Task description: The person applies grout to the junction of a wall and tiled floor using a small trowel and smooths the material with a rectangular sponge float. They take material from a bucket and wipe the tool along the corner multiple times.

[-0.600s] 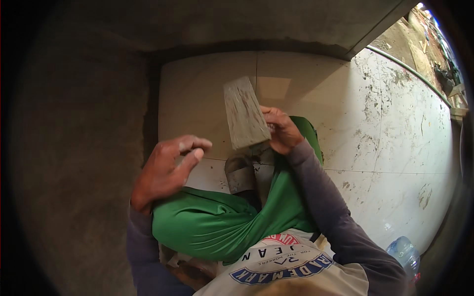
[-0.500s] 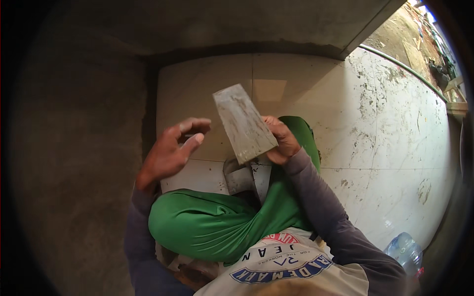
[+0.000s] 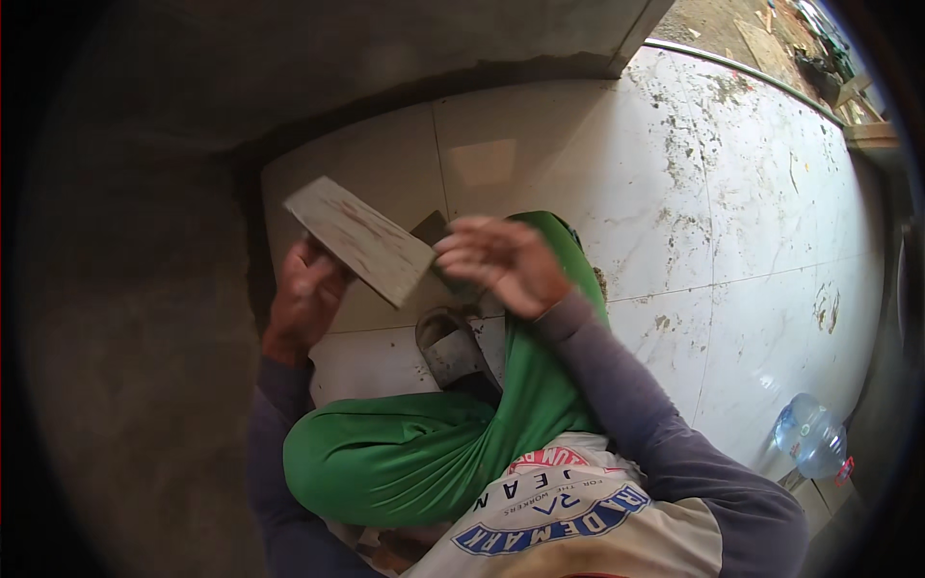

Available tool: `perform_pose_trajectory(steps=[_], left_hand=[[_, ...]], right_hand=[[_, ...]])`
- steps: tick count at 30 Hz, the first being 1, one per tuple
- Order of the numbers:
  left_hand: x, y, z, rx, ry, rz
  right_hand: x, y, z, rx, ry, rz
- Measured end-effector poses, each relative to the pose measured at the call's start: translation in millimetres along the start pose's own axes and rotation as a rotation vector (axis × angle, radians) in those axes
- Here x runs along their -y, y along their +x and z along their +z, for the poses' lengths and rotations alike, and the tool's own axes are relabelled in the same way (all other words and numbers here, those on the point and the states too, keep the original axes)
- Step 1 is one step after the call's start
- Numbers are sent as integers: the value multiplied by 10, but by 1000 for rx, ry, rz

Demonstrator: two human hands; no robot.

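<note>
My left hand [image 3: 310, 289] grips the lower left edge of a cut piece of tile [image 3: 361, 241], its pale face streaked with brown and grey. The tile is held tilted above the floor in front of my legs. Beside its right end is my right hand [image 3: 506, 260], blurred, with fingers stretched out and holding nothing I can see. Partly hidden behind the tile and right hand is a dark flat piece [image 3: 431, 229]; what it is I cannot make out. A grey slipper [image 3: 451, 349] is on my foot below the tile.
Large glossy floor tiles [image 3: 655, 222] carry mud and cement stains. Rough grey walls stand at the left [image 3: 135, 318] and far side [image 3: 405, 48]. A clear plastic bottle [image 3: 811, 435] with a red cap lies at the right. Debris-strewn ground [image 3: 732, 39] shows beyond the far right edge.
The tile piece has passed from my right hand to my left and shifted left, turning flatter. My right hand has let go and opened. The view has swung slightly right.
</note>
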State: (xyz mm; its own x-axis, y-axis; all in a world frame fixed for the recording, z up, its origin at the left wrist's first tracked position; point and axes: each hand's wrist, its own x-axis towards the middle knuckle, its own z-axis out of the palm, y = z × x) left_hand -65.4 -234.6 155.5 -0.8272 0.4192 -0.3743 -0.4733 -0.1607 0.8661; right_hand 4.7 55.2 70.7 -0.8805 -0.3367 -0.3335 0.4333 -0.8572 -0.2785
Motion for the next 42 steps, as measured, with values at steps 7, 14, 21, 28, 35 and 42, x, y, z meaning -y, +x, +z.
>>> perform_pose_trajectory(steps=[7, 14, 21, 28, 35, 42], left_hand=[[-293, 1046, -151, -92, 338, -111], [1095, 2371, -49, -268, 41, -73], [1932, 2459, 598, -530, -645, 180], [448, 2424, -431, -97, 567, 274], [-442, 1576, -525, 11, 1139, -351], [738, -129, -1176, -434, 303, -60]], right_hand=[[1828, -507, -2462, -1137, -1042, -633], [1802, -810, -3187, -1584, -2139, -612], [1808, -728, -3058, -1580, -2163, -524], [1948, -949, -3364, -1399, -2319, -563], [671, -1145, -2019, -876, -1825, -364], [181, -1105, -769, -511, -1086, -93]])
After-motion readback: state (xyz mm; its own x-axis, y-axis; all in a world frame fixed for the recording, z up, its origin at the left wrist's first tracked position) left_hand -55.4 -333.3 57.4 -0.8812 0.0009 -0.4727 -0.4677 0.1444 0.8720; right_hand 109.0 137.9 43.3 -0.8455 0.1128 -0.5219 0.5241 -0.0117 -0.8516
